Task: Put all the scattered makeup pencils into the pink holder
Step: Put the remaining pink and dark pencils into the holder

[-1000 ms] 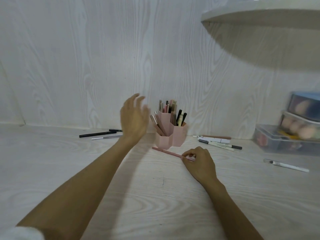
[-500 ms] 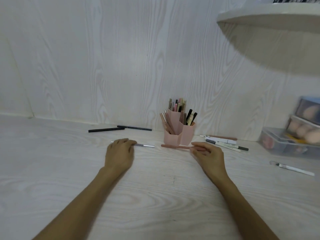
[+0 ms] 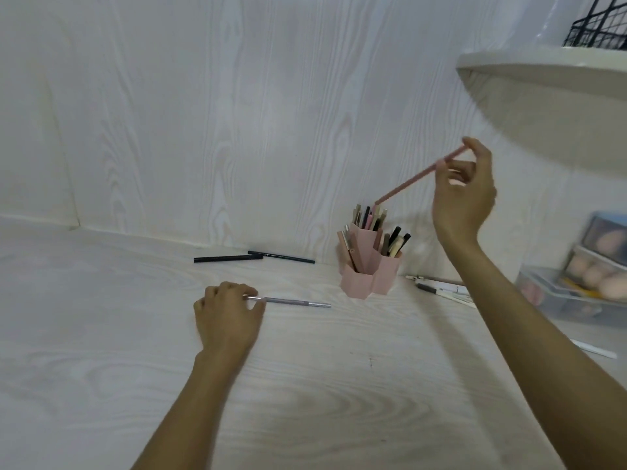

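The pink holder (image 3: 373, 278) stands near the back wall with several pencils and brushes in it. My right hand (image 3: 464, 195) is raised above and right of it and pinches a pink pencil (image 3: 415, 179), whose lower tip hangs just over the holder's rear compartment. On the table to the left, my left hand (image 3: 229, 317) pinches the end of a grey pencil (image 3: 295, 302) that lies flat. Two black pencils (image 3: 254, 256) lie by the wall. White and dark pencils (image 3: 441, 289) lie right of the holder, partly behind my right arm.
A clear plastic box with makeup sponges (image 3: 583, 279) stands at the right edge. A white rounded shelf (image 3: 549, 93) overhangs the upper right with a black wire basket (image 3: 597, 23) on it. One white pencil (image 3: 595, 349) lies near my right forearm.
My right hand has lifted the pink pencil off the table and brought it above the holder. My left hand has stayed on the grey pencil and drawn it a little nearer.
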